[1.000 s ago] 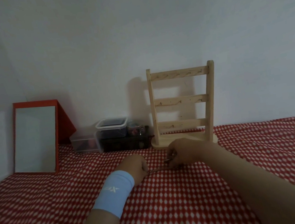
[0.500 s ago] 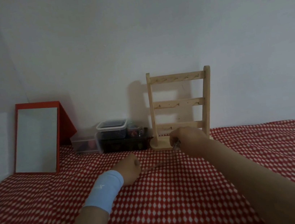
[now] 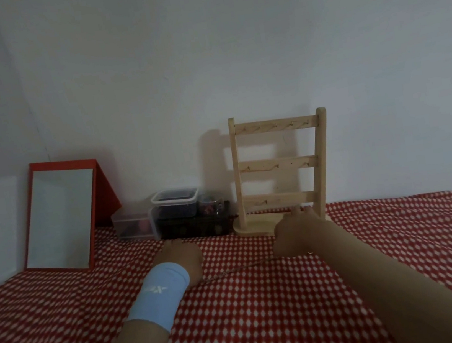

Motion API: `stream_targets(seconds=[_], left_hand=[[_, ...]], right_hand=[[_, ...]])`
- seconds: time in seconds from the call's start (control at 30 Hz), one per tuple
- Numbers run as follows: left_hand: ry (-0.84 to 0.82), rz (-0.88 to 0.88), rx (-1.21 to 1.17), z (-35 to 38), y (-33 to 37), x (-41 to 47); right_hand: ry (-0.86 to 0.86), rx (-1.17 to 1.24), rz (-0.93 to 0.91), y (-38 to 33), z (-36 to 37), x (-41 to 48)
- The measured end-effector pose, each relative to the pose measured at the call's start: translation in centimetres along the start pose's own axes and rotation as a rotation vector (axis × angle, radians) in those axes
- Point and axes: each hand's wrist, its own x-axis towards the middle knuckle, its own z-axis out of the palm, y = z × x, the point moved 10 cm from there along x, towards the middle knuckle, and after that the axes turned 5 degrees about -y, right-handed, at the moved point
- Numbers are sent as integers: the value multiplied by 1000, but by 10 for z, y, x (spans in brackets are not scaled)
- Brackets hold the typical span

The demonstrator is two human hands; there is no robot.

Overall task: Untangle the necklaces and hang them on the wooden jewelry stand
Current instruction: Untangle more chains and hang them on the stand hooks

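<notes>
Fingers [image 3: 300, 211] on both hands are pointing away from the camera, so I cannot tell whether they are spread or pinching anything. Nearest, the left hand [image 3: 179, 257], above a pale blue wristband [image 3: 161, 296], is resting knuckles-up on the red checked cloth [image 3: 269, 325] with its fingers tucked out of sight. From it a thin necklace [image 3: 237, 271] is running faintly across the cloth toward the right hand [image 3: 297, 234]. It looks like one drawn-out strand, though it is too fine to be sure. The right hand is lying just in front of the base of the wooden jewelry stand [image 3: 280, 165], fingertips nearly touching it. As far as I can see, the hooks [image 3: 271, 127] are all showing bare, so nothing is hanging yet. By my judgement the untangling of this strand is under way, and lifting it onto a hook is what is left. Further back, clear plastic boxes [image 3: 176, 207] and a red-framed mirror [image 3: 60, 218] are standing against the wall [image 3: 231, 54].
</notes>
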Motion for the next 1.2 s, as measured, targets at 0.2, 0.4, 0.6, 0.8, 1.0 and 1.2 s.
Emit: stream_targets(seconds=[0.2,0.4,0.6,0.8,1.0,1.2], left_hand=[[-47,188,-167,5,22,-6],[-77,210,-173,9,-3,-10],[-41,149,-208,7,-20,-9],[-26,145,-257,6,-14,-9],[150,282,-651,-27,8,-16],[244,347,-1311,-72,14,-18]], right_hand=[[61,369,-389,-78,-13,-7],[120,506,-436,-99,-9,-1],[150,518,-263,-70,-14,4],[146,174,0,-32,-5,2],[230,694,-368,-83,-33,-11],[47,1523,-629,-105,-48,-17]])
